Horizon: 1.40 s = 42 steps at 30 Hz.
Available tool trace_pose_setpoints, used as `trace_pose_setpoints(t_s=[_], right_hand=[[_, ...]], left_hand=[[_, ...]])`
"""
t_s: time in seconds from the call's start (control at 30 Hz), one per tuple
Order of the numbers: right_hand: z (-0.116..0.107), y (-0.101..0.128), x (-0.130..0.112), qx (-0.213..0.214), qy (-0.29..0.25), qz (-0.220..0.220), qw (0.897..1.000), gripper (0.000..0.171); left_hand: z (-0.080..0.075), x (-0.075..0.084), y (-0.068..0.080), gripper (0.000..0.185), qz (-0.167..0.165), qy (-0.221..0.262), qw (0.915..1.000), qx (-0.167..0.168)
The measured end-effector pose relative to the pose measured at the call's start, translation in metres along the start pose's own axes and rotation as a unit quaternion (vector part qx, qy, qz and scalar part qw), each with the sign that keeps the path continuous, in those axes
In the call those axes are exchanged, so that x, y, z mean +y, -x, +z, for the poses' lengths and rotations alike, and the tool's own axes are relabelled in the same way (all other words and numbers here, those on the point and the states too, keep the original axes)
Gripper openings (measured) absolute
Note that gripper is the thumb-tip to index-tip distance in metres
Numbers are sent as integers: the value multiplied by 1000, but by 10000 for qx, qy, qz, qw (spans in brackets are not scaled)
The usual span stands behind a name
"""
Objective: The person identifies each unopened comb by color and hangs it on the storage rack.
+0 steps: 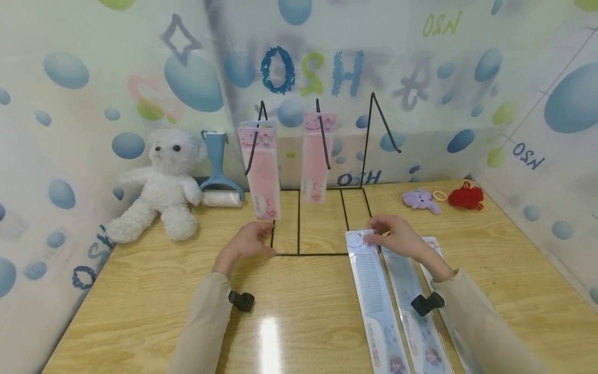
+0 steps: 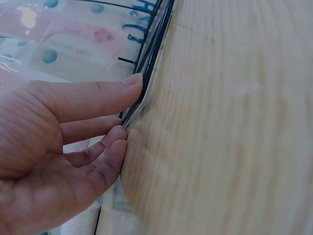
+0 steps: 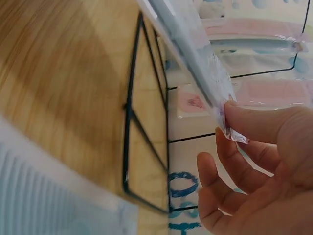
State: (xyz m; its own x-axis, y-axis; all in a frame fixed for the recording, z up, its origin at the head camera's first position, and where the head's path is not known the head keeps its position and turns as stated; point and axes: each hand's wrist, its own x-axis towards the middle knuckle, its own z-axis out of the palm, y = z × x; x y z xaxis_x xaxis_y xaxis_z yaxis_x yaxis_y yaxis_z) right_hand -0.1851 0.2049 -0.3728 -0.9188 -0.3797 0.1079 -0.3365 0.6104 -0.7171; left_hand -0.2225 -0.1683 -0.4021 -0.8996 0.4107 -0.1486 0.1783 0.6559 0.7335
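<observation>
Right hand [image 1: 394,236] pinches the top edge of a blue packaged comb [image 1: 374,296], which lies flat on the worktop [image 1: 154,291] just right of the wire rack [image 1: 322,223]; in the right wrist view the packet's top corner sits between thumb and fingers [image 3: 254,122]. Left hand [image 1: 247,244] has straight fingers pressed against the rack's front left base wire, holding nothing. Two more blue comb packets [image 1: 416,311] lie touching alongside the first. Rack holds two pink comb packets [image 1: 261,171], one each on the left and middle hooks; right hook [image 1: 385,124] is bare. Risks, as I judge them: thin slippery film could slide out of that pinch; the light rack could skate or tip if the left hand eases off; the small hang hole can miss the hook tip; a lifted packet could drag its neighbour along. Teddy bear [image 1: 161,184], lint roller [image 1: 219,171] and small toys [image 1: 420,200] sit well apart at the back.
</observation>
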Motion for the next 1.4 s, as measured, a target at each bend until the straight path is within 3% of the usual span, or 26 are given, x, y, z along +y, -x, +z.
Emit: trace_pose_setpoints(t_s=[0.3,0.57,0.9,1.2,1.4], right_hand=[[-6,5,-33,65,-476,251,9985,18],[-12,3,-52,538,-1061,448,9919,21],[-18,2,-86,1072,-1889,-69,9761,20],[-20,-3,-110,1514,-2507,-828,9526,12],[-22,-7,-125,1614,-2736,-1203,9405,18]], left_hand=[[0,0,-1,71,-43,38,10000,-14],[1,-2,-1,72,-53,21,10000,-1],[0,-1,0,71,64,-14,10000,45],[0,0,1,71,32,-14,10000,19],[0,0,0,72,110,-8,9999,44]])
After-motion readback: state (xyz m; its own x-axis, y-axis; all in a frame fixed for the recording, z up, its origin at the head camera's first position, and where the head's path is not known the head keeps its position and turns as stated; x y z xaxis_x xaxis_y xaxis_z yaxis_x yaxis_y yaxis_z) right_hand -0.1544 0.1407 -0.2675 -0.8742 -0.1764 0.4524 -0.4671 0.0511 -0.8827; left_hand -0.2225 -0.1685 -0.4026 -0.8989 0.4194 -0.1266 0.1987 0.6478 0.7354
